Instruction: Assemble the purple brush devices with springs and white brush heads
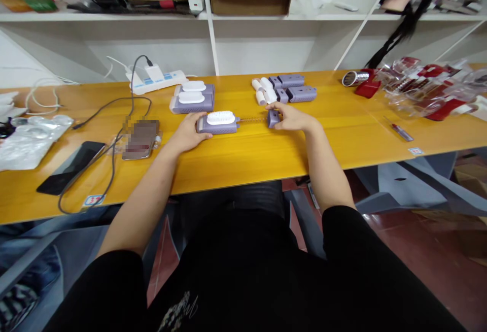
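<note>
My left hand (191, 133) is closed around the left end of a purple-grey device (224, 128) with a white bristled pad (221, 118) on top. A thin coiled spring (252, 119) reaches from its right end toward a small purple-grey end piece (272, 119), which my right hand (287, 118) grips between thumb and fingers. Behind my left hand lie similar devices (193, 104) with white pads. Beyond my right hand are purple-grey housings (301, 94) and white cylindrical parts (261, 97).
At left on the yellow table (243, 162) are a black phone (71, 167), a brown device (140, 141), cables and a power strip (160, 82). At right are a small tube (402, 132) and red-and-clear parts (429, 86). Shelves (243, 17) rise behind.
</note>
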